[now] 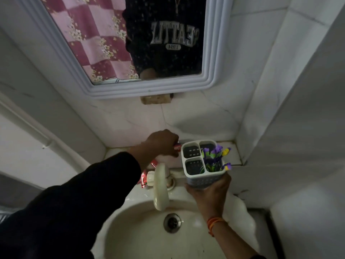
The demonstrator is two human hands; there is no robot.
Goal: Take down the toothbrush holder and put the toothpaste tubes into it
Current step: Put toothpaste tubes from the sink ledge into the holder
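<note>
Gripping the white toothbrush holder (203, 163) from below at centre right, the right hand (209, 191) held it upright while the left hand (161, 142) closed on a red toothpaste tube (177, 147) just left of it.

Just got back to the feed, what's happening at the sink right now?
The right hand holds the toothbrush holder above the sink; toothbrushes fill one compartment, the other two look empty. The left hand is closed on a red toothpaste tube at the back ledge. Another red tube lies behind the tap.
</note>
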